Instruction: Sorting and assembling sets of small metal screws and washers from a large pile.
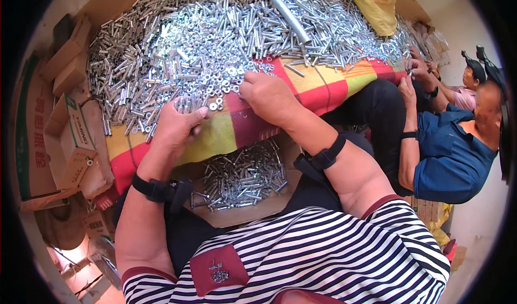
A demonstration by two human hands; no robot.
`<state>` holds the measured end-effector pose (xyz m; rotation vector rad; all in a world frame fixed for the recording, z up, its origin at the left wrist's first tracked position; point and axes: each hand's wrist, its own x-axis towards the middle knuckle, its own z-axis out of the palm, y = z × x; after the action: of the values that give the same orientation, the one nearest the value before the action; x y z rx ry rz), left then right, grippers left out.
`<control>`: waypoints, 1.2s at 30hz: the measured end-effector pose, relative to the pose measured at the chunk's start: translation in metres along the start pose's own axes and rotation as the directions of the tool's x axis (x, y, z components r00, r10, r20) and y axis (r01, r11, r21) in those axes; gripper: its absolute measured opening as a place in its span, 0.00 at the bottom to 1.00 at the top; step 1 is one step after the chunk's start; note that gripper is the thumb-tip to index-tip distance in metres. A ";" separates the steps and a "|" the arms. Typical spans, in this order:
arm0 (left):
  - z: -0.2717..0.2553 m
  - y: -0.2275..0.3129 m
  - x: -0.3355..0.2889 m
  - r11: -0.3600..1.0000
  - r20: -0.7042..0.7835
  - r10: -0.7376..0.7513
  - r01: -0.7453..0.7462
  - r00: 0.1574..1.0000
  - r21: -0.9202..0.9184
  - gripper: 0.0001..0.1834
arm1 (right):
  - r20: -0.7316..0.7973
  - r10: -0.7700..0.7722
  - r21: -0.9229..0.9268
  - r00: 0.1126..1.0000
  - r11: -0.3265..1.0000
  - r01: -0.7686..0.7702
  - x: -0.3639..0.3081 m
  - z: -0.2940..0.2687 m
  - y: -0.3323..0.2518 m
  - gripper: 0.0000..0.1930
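Shiny metal tubes (188, 105) clamped in left hand (180, 122); right hand (267, 96) curled, can't tell if gripping; round washers (216, 105) between hands, checked woven cloth (207, 140) below.

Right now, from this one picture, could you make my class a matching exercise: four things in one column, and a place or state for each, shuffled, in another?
Things
1. Yellow sack
2. Cardboard box filled with metal pieces
3. Long metal bar
4. Right hand

Places or states
A. Silvery, lying on the heaped metal parts
B. Beside small metal rings
C. Just below the checked cloth in the picture
D. At the heap's far edge, toward its right

Right pairs: 1-D, 2-C, 3-A, 4-B.
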<state>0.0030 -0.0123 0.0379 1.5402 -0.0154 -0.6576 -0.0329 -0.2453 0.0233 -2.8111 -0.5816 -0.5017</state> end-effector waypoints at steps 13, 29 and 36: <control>0.002 -0.012 0.005 0.996 -0.007 0.051 -0.050 0.999 0.077 0.12 | 0.003 -0.090 0.002 0.996 0.996 0.090 0.000 0.009 -0.018 0.04; 0.008 -0.015 0.000 0.991 0.089 0.136 -0.134 0.987 -0.022 0.11 | 0.273 0.409 0.901 0.871 0.209 -0.381 0.015 0.003 -0.042 0.08; 0.002 -0.012 -0.001 0.955 0.183 0.185 -0.132 0.966 -0.267 0.11 | 0.383 0.349 0.920 0.855 -0.069 -0.385 0.014 0.004 -0.041 0.08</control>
<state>-0.0033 -0.0124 0.0272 1.2065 -0.2040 -0.6611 -0.0372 -0.2026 0.0307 -1.3705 0.0096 0.1329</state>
